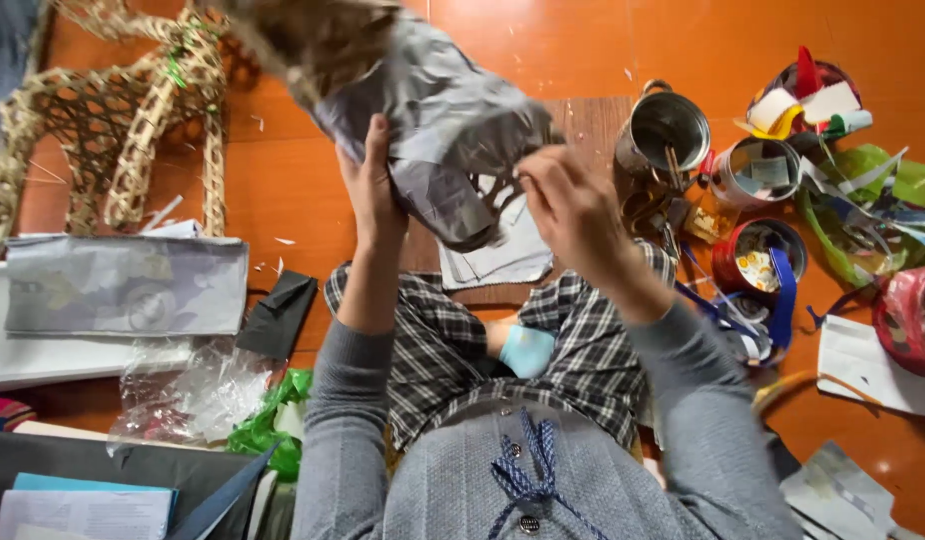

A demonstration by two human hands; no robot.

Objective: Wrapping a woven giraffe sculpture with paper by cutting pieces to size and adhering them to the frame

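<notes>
To my far left a bare woven bamboo frame (123, 110) lay on the orange floor (283, 170). My left hand (371, 185) had its grip closed on the paper-covered woven piece (433, 130), held up over my lap. My right hand (573, 205) pinched a loose paper strip (damp, I judged). Pulling hard could have torn it; the steel pot (665, 128) stood near my elbow.

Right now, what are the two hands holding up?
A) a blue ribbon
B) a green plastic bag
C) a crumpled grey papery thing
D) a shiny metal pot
C: the left hand and right hand both grip the crumpled grey papery thing, while the metal pot stands apart on the floor.
</notes>
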